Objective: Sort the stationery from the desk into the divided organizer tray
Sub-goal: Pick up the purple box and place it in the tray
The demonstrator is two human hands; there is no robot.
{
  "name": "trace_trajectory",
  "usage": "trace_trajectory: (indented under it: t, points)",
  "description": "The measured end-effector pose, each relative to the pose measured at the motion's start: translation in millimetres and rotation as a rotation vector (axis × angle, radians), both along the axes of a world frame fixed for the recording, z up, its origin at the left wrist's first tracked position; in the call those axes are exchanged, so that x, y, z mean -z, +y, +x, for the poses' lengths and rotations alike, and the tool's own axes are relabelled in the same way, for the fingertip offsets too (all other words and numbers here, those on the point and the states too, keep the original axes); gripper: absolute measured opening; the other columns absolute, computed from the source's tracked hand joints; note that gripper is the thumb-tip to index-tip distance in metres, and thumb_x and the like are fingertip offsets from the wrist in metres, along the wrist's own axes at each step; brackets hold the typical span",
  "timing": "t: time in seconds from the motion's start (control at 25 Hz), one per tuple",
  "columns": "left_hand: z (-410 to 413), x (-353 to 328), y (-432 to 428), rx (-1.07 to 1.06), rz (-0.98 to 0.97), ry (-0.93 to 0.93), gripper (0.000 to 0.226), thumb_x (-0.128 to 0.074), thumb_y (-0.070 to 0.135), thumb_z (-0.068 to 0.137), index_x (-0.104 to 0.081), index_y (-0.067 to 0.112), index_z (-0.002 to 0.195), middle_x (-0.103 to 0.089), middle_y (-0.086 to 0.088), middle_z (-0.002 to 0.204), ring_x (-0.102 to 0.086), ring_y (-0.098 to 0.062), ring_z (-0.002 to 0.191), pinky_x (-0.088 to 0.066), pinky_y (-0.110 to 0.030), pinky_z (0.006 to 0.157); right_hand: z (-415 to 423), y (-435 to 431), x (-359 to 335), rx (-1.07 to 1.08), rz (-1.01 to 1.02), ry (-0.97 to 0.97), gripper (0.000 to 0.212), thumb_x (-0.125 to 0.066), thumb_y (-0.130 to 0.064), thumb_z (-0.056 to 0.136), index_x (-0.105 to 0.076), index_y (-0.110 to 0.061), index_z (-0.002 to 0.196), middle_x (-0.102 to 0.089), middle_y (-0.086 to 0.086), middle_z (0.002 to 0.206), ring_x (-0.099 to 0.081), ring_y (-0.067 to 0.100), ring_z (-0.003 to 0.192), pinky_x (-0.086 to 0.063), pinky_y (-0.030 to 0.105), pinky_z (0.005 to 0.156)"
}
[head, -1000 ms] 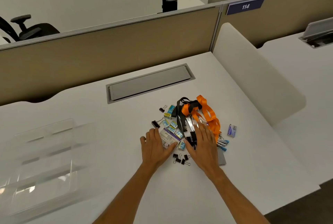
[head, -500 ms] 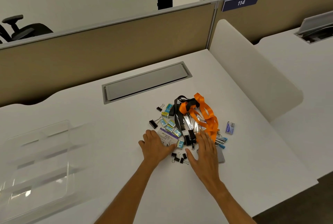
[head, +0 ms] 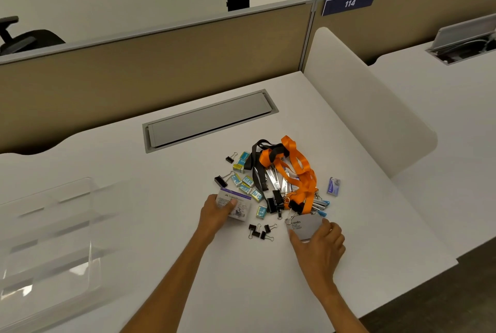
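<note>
A heap of stationery lies on the white desk [head: 268,279]: orange lanyards [head: 298,166], black lanyards, black binder clips [head: 261,232], small blue staple boxes [head: 247,183] and a blue eraser packet [head: 333,186]. My left hand [head: 216,216] grips a white and purple box [head: 237,202] at the heap's left edge. My right hand [head: 320,247] holds a flat grey Camlin box [head: 304,226] at the heap's near right edge. The clear divided organizer tray [head: 48,241] stands at the far left of the desk.
A grey cable hatch [head: 209,119] is set into the desk behind the heap. A tan partition wall runs along the back. A white side divider [head: 362,102] rises on the right, with another desk beyond it. The desk's front edge is near my forearms.
Both hands have moved apart from the middle of the heap. The left hand has closed on the white and purple box, and the right hand has taken hold of the grey box.
</note>
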State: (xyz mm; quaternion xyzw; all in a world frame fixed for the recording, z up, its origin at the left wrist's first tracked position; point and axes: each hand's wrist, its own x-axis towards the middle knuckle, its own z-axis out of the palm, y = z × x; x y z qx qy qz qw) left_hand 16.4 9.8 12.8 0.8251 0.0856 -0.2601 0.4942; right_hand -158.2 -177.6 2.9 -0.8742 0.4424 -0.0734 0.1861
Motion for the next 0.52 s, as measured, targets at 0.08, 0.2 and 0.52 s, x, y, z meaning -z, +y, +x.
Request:
trace_trajectory:
  t: [0.08,0.2,0.52]
  points:
    - [0,-4,7,-0.052,-0.082,0.004,0.040,-0.070,0.038,0.088,-0.057,0.012,0.114,-0.070,-0.007,0.108,-0.067,-0.023,0.099,-0.050,-0.025,0.069,2,2,1,0.011,0.035,0.041,0.104,-0.081,-0.067,0.052,-0.048,0.000,0.124,-0.053,0.020,0.118,-0.052,0.036,0.104,-0.049,0.045,0.078]
    - [-2,-9,11,-0.087,-0.133,0.008,0.037,-0.065,0.037,0.092,-0.059,0.009,0.116,-0.070,-0.008,0.105,-0.066,-0.018,0.085,-0.049,-0.023,0.064,7,6,2,-0.001,0.055,0.082,0.111,-0.083,-0.067,0.048,-0.046,0.001,0.127,-0.054,0.021,0.117,-0.053,0.037,0.104,-0.049,0.046,0.078]
    - [-9,-8,14,-0.099,-0.286,0.109,0.033,-0.061,0.027,0.096,-0.056,0.005,0.119,-0.069,-0.012,0.111,-0.068,-0.027,0.100,-0.060,-0.034,0.076,9,-1,-8,0.062,0.159,0.113,0.114,-0.085,-0.059,0.050,-0.033,-0.005,0.136,-0.047,0.016,0.121,-0.047,0.032,0.111,-0.046,0.043,0.088]
